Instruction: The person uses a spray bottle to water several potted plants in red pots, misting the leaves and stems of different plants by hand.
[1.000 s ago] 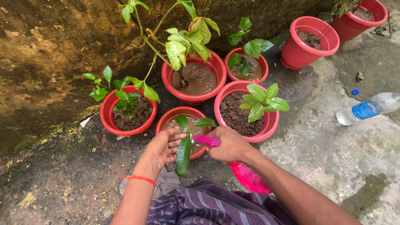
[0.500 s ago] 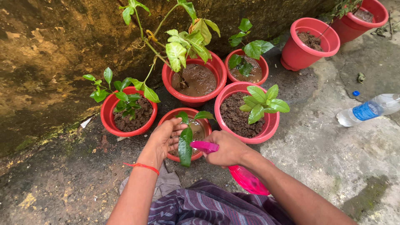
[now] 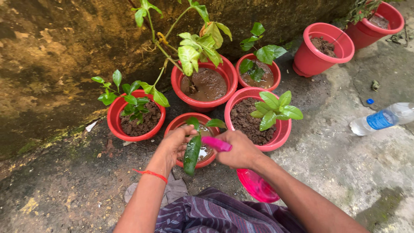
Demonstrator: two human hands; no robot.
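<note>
My right hand [image 3: 239,151] grips a pink spray bottle [image 3: 258,185]; its pink nozzle [image 3: 215,143] points left at a long dark green leaf [image 3: 192,153]. My left hand [image 3: 177,144], with a red thread on the wrist, supports that leaf from the left, fingers curled against it. The leaf belongs to a small plant in the nearest red pot [image 3: 186,121], which holds wet brown soil. Both hands hover over this pot's front rim.
Several more red pots with plants stand behind: one at left [image 3: 115,125], a large one [image 3: 222,97] at centre, one at right [image 3: 282,133], others [image 3: 319,60] farther right. A mossy wall [image 3: 56,60] is at left. A clear plastic water bottle [image 3: 381,118] lies on the concrete.
The leaf was lifted and turned between my hands; my right hand with the sprayer shifted slightly up and right. The view drifted a little, so the pots sit lower in frame.
</note>
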